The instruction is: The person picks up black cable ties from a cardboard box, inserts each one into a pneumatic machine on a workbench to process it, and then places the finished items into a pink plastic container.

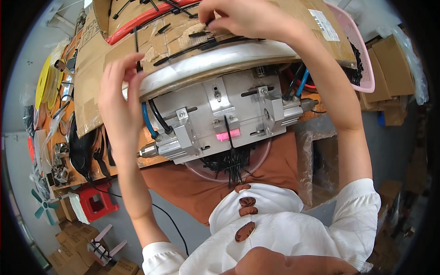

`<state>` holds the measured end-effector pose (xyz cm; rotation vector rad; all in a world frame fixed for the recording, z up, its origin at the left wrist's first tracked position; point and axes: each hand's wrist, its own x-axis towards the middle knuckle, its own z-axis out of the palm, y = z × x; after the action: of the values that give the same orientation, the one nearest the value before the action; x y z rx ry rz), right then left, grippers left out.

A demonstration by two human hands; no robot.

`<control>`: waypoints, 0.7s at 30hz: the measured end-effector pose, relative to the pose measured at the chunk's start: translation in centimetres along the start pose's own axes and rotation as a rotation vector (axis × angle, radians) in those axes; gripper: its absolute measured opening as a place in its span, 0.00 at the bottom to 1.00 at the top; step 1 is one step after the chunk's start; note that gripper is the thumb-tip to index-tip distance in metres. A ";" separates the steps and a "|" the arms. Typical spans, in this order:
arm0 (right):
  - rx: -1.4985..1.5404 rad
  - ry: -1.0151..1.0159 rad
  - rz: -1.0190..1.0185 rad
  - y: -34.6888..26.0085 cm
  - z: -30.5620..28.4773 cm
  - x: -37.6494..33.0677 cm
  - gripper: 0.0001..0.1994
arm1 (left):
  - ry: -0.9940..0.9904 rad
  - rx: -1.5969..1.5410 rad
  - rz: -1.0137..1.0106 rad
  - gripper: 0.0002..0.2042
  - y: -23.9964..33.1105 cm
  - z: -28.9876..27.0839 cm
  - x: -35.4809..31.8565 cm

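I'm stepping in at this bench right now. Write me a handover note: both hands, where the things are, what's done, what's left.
Left hand: fingers pinched on a black cable tie standing up at the rim of the white tube.
Right hand: fingertips on another black cable tie lying on the cardboard sheet.
Things: more loose black ties lie across the cardboard. The metal fixture sits just below the tube. A bunch of black ties hangs under it.
Done: cannot tell how many ties are fastened.
Left: the two ties in hand look unfastened, and loose ties remain on the cardboard.
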<state>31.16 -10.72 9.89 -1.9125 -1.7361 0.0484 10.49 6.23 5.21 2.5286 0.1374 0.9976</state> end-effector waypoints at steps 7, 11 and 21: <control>0.380 0.473 0.242 -1.9 -2.2 -3.3 0.12 | -0.290 0.001 -0.008 0.32 10.4 2.5 -13.7; 0.539 0.689 0.158 -4.2 -1.6 -6.0 0.12 | -0.354 0.135 -0.056 0.32 12.1 6.0 -15.7; 0.328 0.612 0.220 -9.6 3.3 -13.3 0.11 | -0.226 -0.011 -0.081 0.32 12.5 5.2 -14.0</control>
<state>18.93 -21.74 6.69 -1.6380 -1.0395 -0.1480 2.96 -10.30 -1.84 2.5816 0.1652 0.6742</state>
